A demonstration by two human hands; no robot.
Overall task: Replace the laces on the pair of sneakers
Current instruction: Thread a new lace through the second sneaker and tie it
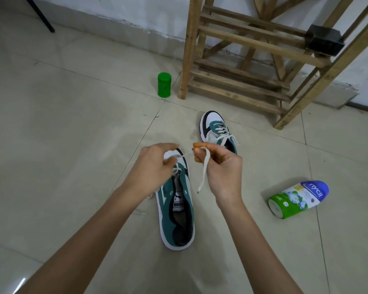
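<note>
On the tiled floor (72,145), above the toe of the near sneaker (176,213), the white lace (204,172) is pinched by the left hand (155,166) and stretched across to the right hand (221,166), gripped there with its tip hanging, probably held taut for threading, with the laced far sneaker (218,132) set just beyond.

My left hand (152,166) covers the toe and front eyelets of the near sneaker (176,219), so I cannot tell how the lace (204,168) threads there. Part of the lace passes out of sight under my left wrist. My right hand (221,168) hides the heel of the far sneaker (214,124). The wooden rack (242,60) is cut off at the top and right edges. The small print on the bottle (295,200) is unreadable.
</note>
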